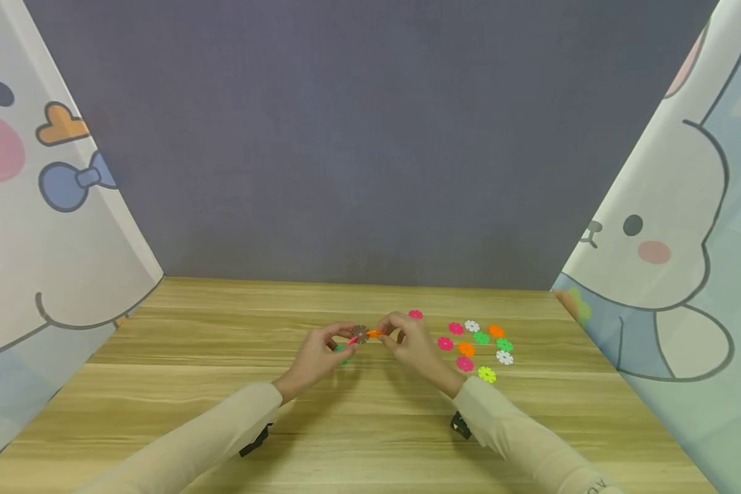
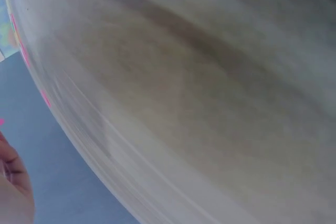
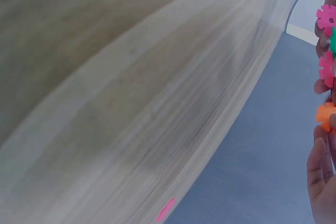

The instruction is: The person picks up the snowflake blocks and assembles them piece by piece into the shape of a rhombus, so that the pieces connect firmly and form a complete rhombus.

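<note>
My left hand (image 1: 318, 351) grips a small cluster of notched plastic discs, joined edge to edge, over the middle of the table. In it a pink disc (image 3: 326, 70), a green disc (image 1: 343, 357) and a brown disc (image 1: 361, 335) show; a second pink disc (image 3: 326, 17) appears at its upper end in the right wrist view. Between thumb and fingers, my right hand (image 1: 412, 344) pinches an orange disc (image 1: 374, 333), which meets the brown disc's right edge. Fingers partly cover the cluster. The left wrist view catches only part of the left hand (image 2: 14, 184).
Loose discs lie flat on the wooden table (image 1: 222, 322) right of the hands, among them a white disc (image 1: 504, 357), a yellow disc (image 1: 486, 374) and a green disc (image 1: 504, 345). A lone pink disc (image 1: 415, 314) lies behind the right hand. A grey panel (image 1: 370, 151) rises behind.
</note>
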Available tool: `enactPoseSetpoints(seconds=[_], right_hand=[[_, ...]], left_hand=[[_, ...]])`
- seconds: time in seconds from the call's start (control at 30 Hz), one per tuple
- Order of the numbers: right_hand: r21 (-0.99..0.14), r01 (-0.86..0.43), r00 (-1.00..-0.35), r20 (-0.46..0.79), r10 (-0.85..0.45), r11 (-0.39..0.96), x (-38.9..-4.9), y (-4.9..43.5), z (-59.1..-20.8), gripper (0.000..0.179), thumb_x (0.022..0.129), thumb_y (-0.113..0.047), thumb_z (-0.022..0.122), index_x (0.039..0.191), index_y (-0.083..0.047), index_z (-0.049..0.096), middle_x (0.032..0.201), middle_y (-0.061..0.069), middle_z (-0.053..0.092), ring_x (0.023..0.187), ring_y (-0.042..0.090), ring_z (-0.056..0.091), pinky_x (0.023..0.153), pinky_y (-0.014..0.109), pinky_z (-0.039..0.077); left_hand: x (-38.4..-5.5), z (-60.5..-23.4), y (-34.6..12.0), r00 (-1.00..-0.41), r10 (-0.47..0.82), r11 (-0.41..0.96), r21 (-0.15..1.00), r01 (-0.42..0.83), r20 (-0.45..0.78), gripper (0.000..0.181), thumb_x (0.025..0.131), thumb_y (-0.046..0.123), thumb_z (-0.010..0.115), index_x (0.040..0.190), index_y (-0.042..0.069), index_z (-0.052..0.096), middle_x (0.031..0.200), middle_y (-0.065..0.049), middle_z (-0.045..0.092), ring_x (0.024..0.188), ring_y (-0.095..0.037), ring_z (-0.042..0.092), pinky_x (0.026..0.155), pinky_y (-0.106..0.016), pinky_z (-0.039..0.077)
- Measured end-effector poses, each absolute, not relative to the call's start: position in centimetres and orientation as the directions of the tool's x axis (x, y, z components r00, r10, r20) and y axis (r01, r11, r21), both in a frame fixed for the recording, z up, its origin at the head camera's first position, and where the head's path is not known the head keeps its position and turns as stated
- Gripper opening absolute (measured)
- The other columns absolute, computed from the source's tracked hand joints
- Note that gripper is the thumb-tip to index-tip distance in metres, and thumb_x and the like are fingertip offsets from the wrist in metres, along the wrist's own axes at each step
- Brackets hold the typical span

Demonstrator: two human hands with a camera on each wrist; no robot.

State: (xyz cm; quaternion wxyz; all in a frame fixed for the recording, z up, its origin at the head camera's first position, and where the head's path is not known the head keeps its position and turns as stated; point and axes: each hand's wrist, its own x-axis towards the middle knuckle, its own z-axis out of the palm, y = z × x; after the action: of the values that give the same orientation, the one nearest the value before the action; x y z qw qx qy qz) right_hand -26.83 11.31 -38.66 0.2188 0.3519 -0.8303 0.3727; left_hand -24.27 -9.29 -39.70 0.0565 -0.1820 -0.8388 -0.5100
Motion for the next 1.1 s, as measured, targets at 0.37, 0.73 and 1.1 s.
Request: enactPoseSetpoints(seconds=[0.37, 0.73, 1.1], right_hand=[[-0.429, -0.782, -0.614, 0.658, -0.437, 0.453, -26.45, 11.05, -38.96, 0.011, 0.075, 0.002, 0.071, 0.08, -0.006, 0.065, 0.075, 0.004, 0.067, 0.064, 0.01, 0.059, 0.05, 0.023, 0.049], [-0.385, -0.829, -0.547, 0.706, -0.449, 0.404, -26.4, 10.95, -39.6, 0.016, 0.071, 0.009, 0.071, 0.081, -0.001, 0.065, 0.075, 0.007, 0.068, 0.06, 0.01, 0.059, 0.054, 0.017, 0.049], [-0.359, -0.856, -0.508, 0.716, -0.479, 0.371, -26.52, 11.05, -39.53, 0.014, 0.071, 0.01, 0.071, 0.079, 0.0, 0.065, 0.074, 0.011, 0.067, 0.059, 0.01, 0.059, 0.054, 0.015, 0.048]], left_hand=[[-24.48, -39.77, -9.64, -0.902, 0.283, 0.416, 0.806, 0.421, 0.325, 0.035, 0.082, 0.01, 0.067, 0.116, 0.015, 0.063, 0.101, -0.006, 0.068, 0.064, -0.012, 0.056, 0.052, -0.022, 0.047], [-24.09, -39.66, -9.73, -0.918, 0.279, 0.392, 0.839, 0.378, 0.283, 0.035, 0.082, 0.014, 0.069, 0.116, 0.016, 0.063, 0.101, -0.006, 0.067, 0.066, -0.013, 0.056, 0.047, -0.023, 0.046], [-24.09, -39.72, -9.8, -0.911, 0.299, 0.37, 0.845, 0.386, 0.285, 0.037, 0.081, 0.015, 0.069, 0.117, 0.012, 0.062, 0.101, -0.007, 0.067, 0.068, -0.014, 0.055, 0.049, -0.024, 0.046]])
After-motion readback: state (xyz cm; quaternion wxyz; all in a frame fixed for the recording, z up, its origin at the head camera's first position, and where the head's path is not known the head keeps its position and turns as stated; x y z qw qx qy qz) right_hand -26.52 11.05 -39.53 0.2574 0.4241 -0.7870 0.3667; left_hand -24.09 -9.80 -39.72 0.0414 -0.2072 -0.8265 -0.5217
